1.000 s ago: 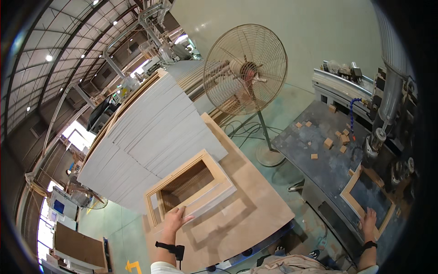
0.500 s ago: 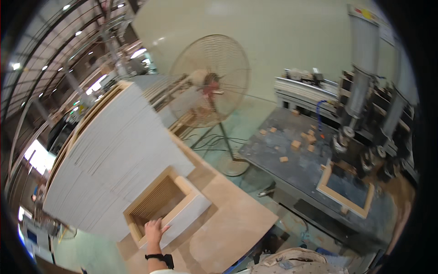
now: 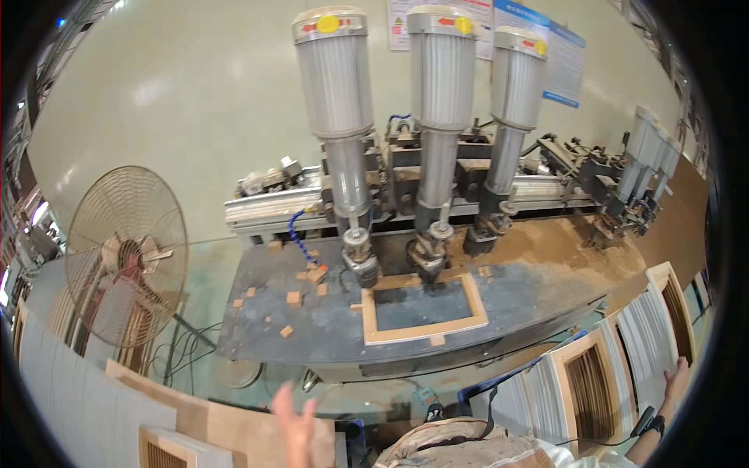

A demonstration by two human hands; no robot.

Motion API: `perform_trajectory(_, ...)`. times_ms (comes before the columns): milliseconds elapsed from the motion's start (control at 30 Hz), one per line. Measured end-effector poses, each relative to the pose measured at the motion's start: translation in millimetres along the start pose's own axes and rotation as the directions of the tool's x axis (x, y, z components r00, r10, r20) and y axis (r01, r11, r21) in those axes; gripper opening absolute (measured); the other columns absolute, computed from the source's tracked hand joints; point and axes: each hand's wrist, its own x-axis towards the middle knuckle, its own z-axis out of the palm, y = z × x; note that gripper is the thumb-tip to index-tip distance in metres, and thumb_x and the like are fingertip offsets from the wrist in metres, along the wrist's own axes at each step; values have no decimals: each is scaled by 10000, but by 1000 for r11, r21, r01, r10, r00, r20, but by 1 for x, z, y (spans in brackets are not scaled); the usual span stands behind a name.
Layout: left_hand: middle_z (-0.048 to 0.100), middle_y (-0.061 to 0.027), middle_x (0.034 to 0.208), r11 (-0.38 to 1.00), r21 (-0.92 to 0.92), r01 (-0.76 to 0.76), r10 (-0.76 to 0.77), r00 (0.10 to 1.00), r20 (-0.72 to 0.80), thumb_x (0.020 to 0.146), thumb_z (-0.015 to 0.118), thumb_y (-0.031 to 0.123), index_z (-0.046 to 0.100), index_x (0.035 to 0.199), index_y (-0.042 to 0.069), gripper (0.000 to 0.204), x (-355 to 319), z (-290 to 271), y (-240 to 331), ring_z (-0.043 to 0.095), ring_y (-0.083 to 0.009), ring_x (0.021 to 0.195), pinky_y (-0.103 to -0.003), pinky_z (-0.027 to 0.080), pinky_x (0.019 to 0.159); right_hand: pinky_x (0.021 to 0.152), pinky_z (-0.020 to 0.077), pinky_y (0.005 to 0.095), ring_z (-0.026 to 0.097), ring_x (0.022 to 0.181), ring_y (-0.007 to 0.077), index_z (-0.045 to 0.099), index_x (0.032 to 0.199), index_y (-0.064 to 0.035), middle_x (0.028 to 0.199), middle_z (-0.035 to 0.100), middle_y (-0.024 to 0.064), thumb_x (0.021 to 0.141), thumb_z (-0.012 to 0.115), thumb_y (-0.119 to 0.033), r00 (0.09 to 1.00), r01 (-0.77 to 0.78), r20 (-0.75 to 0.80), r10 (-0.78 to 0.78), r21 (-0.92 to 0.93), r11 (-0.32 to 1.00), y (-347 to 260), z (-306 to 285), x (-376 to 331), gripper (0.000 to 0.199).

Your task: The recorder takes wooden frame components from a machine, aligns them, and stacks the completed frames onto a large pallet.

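My left hand [image 3: 295, 425] is raised at the lower middle, smeared by motion, its fingers apart and holding nothing. Below and to its left lie a brown board [image 3: 250, 425] and a stack of pale wooden frames [image 3: 191, 448]. On the far right, my right hand [image 3: 676, 382] reaches out with fingers extended, beside a stack of light frames [image 3: 655, 331]; whether it touches them I cannot tell. A black band circles that wrist. A single rectangular wooden frame [image 3: 425, 334] lies flat on the dark machine table [image 3: 257, 312], under the machine's cylinders.
Three grey upright cylinders [image 3: 331, 86] with metal heads stand over the table. Small wood blocks [image 3: 293, 298] and sawdust [image 3: 562, 246] are scattered on it. A caged floor fan [image 3: 125, 257] stands at left, with cables by its base. More frames [image 3: 589, 382] are stacked at lower right.
My view has swung right, from the left stack to the machine. My left hand has come off the frame stack it rested on. My right hand has come into view.
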Motion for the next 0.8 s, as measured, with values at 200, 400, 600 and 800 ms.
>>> perform_trajectory(200,485,-157,1327,910,76,-407,285,749,598,754,706,427,506,1296,95,666,70,235,22,410,-356,1256,-508,337,1018,950,390,399,476,1090,385,546,1092,24,1139,501,198,660,517,135,883,406,-159,-441,-212,889,-130,29,-39,447)
perform_trajectory(400,299,-103,1480,767,356,-534,83,632,771,757,683,488,311,1436,128,854,46,331,29,251,-276,1381,-635,171,1078,786,450,444,552,893,413,560,1037,-39,920,563,182,627,511,115,758,589,197,-622,202,782,-329,-50,-94,440)
perform_trajectory(600,537,-111,1208,562,294,-773,328,535,779,835,595,266,474,1254,72,477,1,311,5,485,-324,1184,-594,299,1018,630,500,410,629,724,322,660,1033,-130,783,620,115,688,687,-549,7,870,293,-956,469,150,-494,55,-95,543)
perform_trajectory(800,587,-177,976,798,-18,-603,244,295,924,796,619,215,508,1103,53,364,-42,220,31,633,-381,845,-478,517,705,634,507,416,637,766,306,642,1086,-148,835,630,105,775,602,-563,-134,807,156,-979,590,-17,-568,237,-174,520)
